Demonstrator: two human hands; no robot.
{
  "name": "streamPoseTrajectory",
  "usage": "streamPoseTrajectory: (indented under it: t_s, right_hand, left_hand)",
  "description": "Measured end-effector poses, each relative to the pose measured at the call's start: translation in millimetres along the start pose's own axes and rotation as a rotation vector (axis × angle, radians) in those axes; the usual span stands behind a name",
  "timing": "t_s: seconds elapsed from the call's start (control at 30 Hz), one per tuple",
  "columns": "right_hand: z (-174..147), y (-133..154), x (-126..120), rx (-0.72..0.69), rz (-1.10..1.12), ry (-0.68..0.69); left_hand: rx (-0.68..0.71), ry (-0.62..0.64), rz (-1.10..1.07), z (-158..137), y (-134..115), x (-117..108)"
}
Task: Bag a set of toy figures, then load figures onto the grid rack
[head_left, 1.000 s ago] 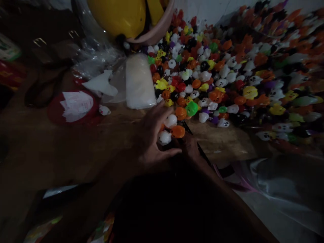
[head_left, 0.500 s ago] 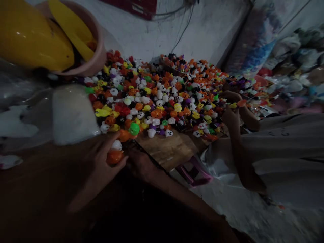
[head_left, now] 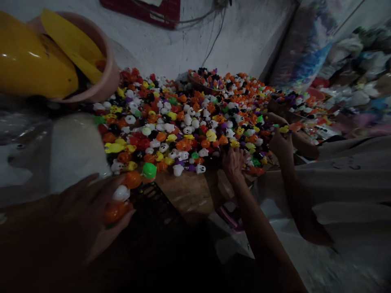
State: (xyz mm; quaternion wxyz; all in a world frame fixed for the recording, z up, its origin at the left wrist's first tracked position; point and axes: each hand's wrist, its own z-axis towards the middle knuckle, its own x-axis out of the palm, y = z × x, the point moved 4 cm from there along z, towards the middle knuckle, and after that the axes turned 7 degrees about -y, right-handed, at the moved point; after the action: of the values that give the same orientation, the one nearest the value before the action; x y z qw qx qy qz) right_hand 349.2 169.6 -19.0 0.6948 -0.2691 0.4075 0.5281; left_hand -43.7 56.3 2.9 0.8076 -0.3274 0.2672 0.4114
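My left hand (head_left: 91, 203) is curled round a few small plastic toys at the lower left. Among them are an orange toy (head_left: 115, 211) and a white toy (head_left: 121, 193). A second orange toy and a green toy (head_left: 149, 171) sit at its fingertips, just short of the pile. My right hand (head_left: 234, 162) reaches to the near edge of the large pile of small plastic toys (head_left: 186, 130), its fingers bent and close together. What is under those fingertips is hidden. The pile mixes white ghost faces with orange, yellow, black, red, green and purple shapes.
At right, another person's hands (head_left: 280, 132) hold a small yellow toy over the pile. A pink tub (head_left: 111, 69) with yellow pieces stands upper left, beside a filled plastic bag (head_left: 79, 150). A dark crate (head_left: 161, 207) lies below the wooden tabletop (head_left: 185, 191); a pink stool is underneath.
My right hand has moved from beside my left hand, rightward to the pile's edge. My left hand, with its toys, appears lower and further left as the view shifts.
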Motion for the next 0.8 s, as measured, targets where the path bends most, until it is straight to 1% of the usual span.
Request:
streamPoseTrajectory:
  t_s: [0.07, 0.13, 0.2, 0.27, 0.3, 0.37, 0.43, 0.5, 0.57, 0.63, 0.67, 0.73, 0.8]
  right_hand:
    - [4.7, -1.1, 6.9, 0.048, -0.018, 0.047]
    - [8.7, -3.1, 6.6, 0.081, -0.017, 0.058]
    - [10.5, -3.0, -1.2, 0.080, 0.021, 0.015]
    - [9.0, 0.3, -13.6, 0.062, 0.107, -0.039]
    - [6.8, 3.0, -20.0, 0.054, 0.167, -0.048]
    - [-1.0, 10.5, -31.2, 0.050, 0.312, -0.019]
    - [-13.9, 20.2, -40.5, 0.041, 0.499, 0.025]
    - [-31.6, 31.8, -46.4, 0.021, 0.735, 0.091]
    - [-52.2, 44.2, -46.5, 0.036, 0.983, 0.214]
    - [-72.4, 57.3, -42.5, 0.077, 1.186, 0.364]
    - [-81.1, 63.4, -40.1, 0.100, 1.256, 0.422]
    - [-95.3, 74.8, -35.5, 0.133, 1.321, 0.497]
    - [-106.3, 85.1, -31.6, 0.161, 1.330, 0.526]
  left_hand:
    - [0.055, -0.025, 0.093, 2.4, -7.2, -5.2]
    - [0.098, -0.036, 0.172, 3.7, -10.1, -7.8]
    - [0.120, -0.049, 0.178, 3.8, -7.5, -7.8]
    - [0.146, -0.051, 0.172, 3.0, -2.5, -4.7]
    - [0.165, -0.044, 0.168, 2.5, -0.5, -2.2]
    - [0.170, -0.039, 0.133, 1.9, 1.5, 2.8]
    - [0.107, -0.060, 0.086, 1.9, 0.9, 5.9]
    - [0.053, -0.097, 0.073, 1.6, -3.0, 6.9]
    - [0.038, -0.089, 0.102, 1.2, -8.0, 7.6]
    - [0.020, -0.042, 0.114, 1.3, -10.9, 8.1]
    - [-0.004, -0.008, 0.118, 1.7, -11.0, 8.1]
    - [-0.039, 0.046, 0.114, 3.0, -10.8, 7.1]
    - [-0.051, 0.076, 0.099, 4.5, -10.6, 5.1]
